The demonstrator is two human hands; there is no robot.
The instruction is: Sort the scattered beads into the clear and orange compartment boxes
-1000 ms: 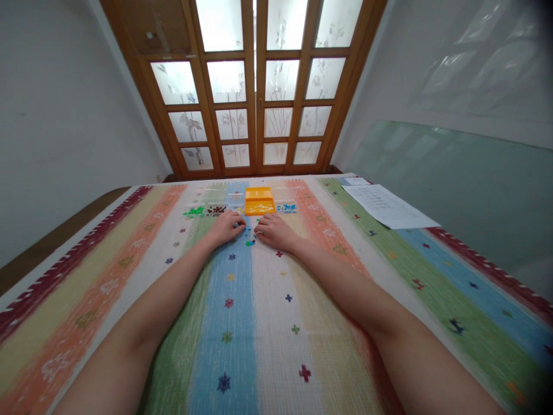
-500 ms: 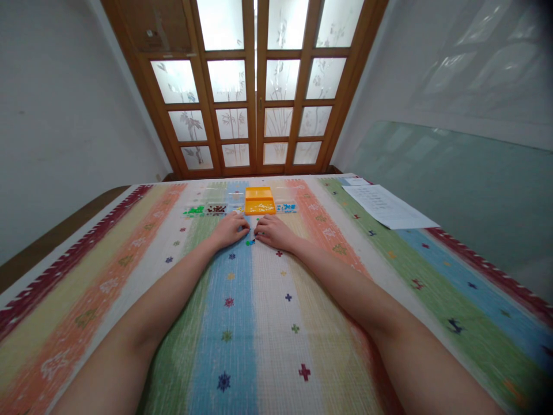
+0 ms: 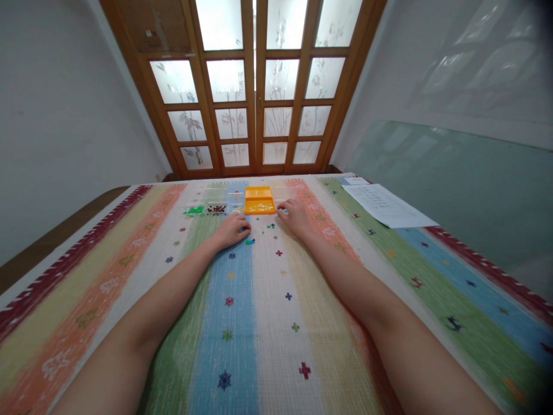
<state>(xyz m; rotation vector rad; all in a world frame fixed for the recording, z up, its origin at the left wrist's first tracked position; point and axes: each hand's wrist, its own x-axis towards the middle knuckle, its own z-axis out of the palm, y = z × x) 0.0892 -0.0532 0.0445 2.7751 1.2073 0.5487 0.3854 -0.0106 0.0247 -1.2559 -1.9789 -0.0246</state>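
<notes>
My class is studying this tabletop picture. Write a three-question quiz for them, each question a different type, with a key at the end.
1. Fill in the blank: the orange box holds small ____ pieces.
2. True or false: the dark brown pieces lie to the right of the orange box.
3. Which hand is nearer the paper sheet? A) left; B) right.

Key:
1. White.
2. False; the dark brown pieces lie to its left.
3. B, the right hand.
</notes>
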